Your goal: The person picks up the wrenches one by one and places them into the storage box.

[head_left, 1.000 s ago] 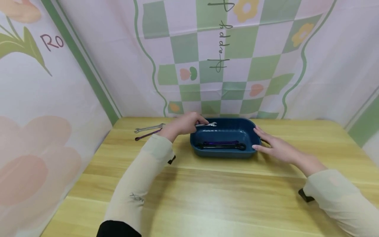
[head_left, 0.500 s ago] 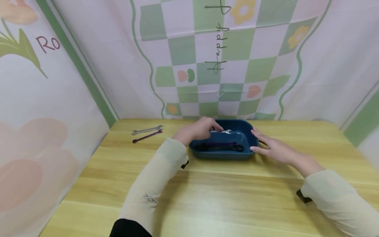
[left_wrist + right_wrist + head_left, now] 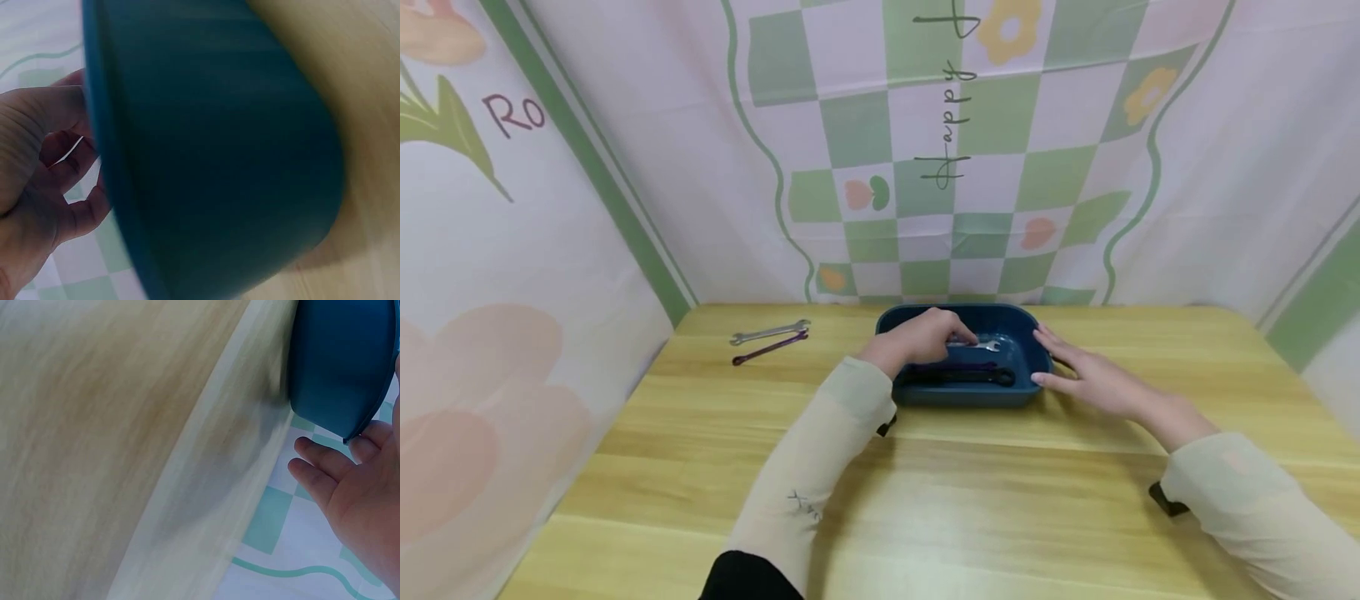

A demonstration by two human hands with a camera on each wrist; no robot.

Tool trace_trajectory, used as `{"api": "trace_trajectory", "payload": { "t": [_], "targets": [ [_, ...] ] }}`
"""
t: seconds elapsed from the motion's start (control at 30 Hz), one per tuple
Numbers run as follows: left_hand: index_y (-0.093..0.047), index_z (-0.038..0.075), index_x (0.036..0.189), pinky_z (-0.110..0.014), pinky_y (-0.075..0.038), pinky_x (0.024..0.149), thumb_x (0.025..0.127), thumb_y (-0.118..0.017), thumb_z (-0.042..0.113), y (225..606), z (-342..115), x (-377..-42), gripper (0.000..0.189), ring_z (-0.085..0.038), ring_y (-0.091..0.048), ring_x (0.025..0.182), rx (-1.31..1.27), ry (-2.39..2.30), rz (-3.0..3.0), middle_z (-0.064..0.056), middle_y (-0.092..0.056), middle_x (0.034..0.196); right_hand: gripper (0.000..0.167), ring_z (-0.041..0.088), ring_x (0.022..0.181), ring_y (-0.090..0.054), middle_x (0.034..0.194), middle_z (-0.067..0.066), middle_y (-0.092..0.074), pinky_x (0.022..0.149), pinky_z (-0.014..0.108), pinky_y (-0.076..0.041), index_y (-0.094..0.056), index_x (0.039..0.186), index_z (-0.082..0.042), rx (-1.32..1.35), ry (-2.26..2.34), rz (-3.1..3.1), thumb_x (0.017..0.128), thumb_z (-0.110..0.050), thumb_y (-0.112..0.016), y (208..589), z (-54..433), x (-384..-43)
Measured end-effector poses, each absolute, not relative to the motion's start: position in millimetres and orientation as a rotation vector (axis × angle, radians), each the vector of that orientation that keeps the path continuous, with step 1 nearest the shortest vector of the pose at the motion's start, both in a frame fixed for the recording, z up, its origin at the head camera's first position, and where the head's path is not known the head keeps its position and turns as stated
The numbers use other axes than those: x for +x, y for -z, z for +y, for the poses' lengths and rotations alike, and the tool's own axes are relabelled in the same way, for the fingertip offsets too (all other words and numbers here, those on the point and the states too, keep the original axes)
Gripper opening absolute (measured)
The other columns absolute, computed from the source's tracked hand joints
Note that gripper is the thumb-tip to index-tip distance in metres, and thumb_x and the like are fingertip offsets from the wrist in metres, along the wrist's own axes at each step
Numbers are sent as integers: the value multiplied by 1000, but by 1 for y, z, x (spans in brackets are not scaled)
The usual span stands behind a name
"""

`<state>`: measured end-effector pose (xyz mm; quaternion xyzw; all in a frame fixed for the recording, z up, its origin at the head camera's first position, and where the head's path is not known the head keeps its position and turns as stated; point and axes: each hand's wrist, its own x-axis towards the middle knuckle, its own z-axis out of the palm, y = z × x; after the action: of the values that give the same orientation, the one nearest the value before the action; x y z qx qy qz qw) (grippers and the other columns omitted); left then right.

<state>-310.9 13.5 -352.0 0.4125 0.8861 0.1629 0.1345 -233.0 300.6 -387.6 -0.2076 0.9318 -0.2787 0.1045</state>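
My left hand (image 3: 925, 337) reaches down into a dark blue plastic basin (image 3: 962, 398) and holds a silver open-end wrench (image 3: 990, 346), its jaw end sticking out past the fingertips. Most of that wrench is hidden by the hand. Along the near side of the basin floor lie a black wrench (image 3: 1002, 377) and a purple wrench (image 3: 985, 367). My right hand (image 3: 1093, 375) rests at the basin's right rim with fingers spread and fairly straight. In the left wrist view the basin wall (image 3: 219, 156) covers the fingertips.
On the wooden table (image 3: 970, 500), left of the basin, lie another silver wrench (image 3: 771, 333) and a purple wrench (image 3: 770, 347), close together. A patterned cloth (image 3: 925, 192) hangs behind the table's back edge, and a second one (image 3: 512, 292) stands along the left.
The left hand has moved right and down, from above the basin's left rim to inside it, carrying the silver wrench. The right hand stays at the right rim.
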Motion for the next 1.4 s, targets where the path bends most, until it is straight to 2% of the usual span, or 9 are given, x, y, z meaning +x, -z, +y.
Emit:
{"api": "trace_trajectory", "payload": {
  "t": [0.13, 0.37, 0.53, 0.77, 0.97, 1.4],
  "targets": [
    [-70, 13, 134, -24, -52, 96, 92, -48, -22, 358, 17, -314, 58, -16, -60, 122, 1184, -478, 2566, 0, -66, 134, 83, 56, 144, -23, 169, 20, -3, 111, 73, -23, -12, 165, -6, -602, 818, 2753, 105, -44, -55, 387, 302, -232],
    [-69, 15, 135, -23, -51, 85, 92, -49, -21, 360, 17, -317, 59, -17, -59, 122, 1107, -493, 2557, -2, -64, 138, 83, 54, 145, -23, 169, 22, -5, 112, 72, -23, -13, 165, -6, -612, 810, 2755, 105, -44, -56, 383, 299, -233],
    [-70, 16, 135, -23, -52, 92, 92, -51, -20, 366, 15, -323, 58, -15, -58, 124, 1043, -495, 2583, 1, -64, 138, 83, 53, 146, -24, 169, 22, -5, 112, 71, -23, -11, 165, -7, -611, 813, 2750, 105, -45, -55, 382, 298, -235],
    [-70, 17, 134, -22, -51, 88, 92, -50, -19, 374, 17, -329, 59, -16, -57, 123, 1042, -493, 2585, -1, -63, 140, 84, 53, 145, -26, 169, 20, -5, 112, 71, -24, -11, 165, -8, -607, 807, 2759, 105, -46, -55, 381, 298, -235],
    [-70, 16, 135, -26, -51, 99, 93, -50, -19, 383, 22, -330, 58, -17, -57, 127, 1043, -501, 2595, -1, -63, 140, 84, 52, 145, -27, 170, 18, -3, 112, 71, -24, -10, 165, -8, -602, 810, 2756, 105, -47, -55, 385, 299, -234],
    [-70, 16, 134, -26, -51, 98, 95, -51, -16, 395, 29, -331, 54, -17, -59, 125, 1025, -479, 2579, -2, -64, 139, 84, 53, 143, -29, 169, 19, -5, 112, 70, -26, -12, 165, -6, -606, 823, 2777, 105, -46, -55, 390, 300, -231]
  ]
}}
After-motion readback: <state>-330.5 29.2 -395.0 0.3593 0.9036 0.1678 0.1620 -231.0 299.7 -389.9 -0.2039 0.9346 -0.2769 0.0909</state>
